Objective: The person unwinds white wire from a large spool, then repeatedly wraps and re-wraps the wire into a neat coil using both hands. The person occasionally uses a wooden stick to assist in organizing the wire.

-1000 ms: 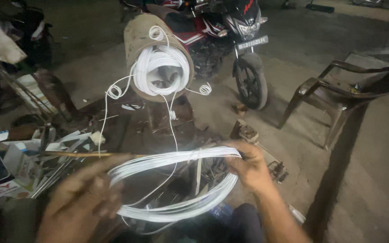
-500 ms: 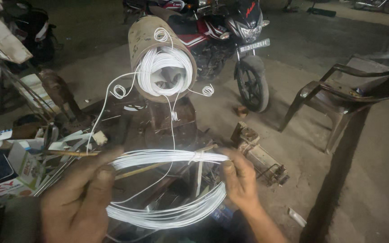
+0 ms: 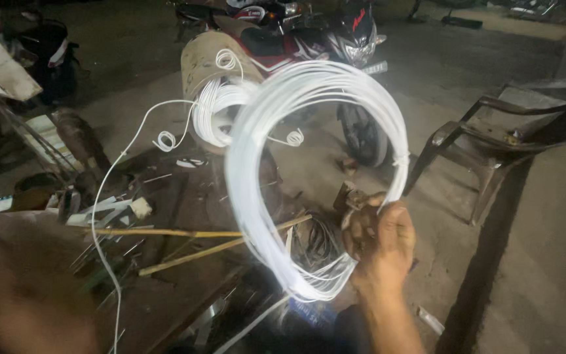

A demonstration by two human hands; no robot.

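Gripping the white wire coil [image 3: 316,177] upright, the right hand [image 3: 380,246] stayed clamped; the blurred left hand [image 3: 27,308] seemed free, so loops could slip and tangle.

The right hand [image 3: 380,244] shows at lower centre-right, bare, with no glove, ring or watch in sight. The fingers [image 3: 359,226] look smudged with dark grime, most of all across the knuckles. Below the hand, the wrist and forearm are bare too; no sleeve or cuff reaches into view before the arm leaves the bottom edge. The left hand [image 3: 31,308] fills the lower left corner only as a large, soft blur, so its details cannot be told; it also looks uncovered, with no sleeve to be made out.
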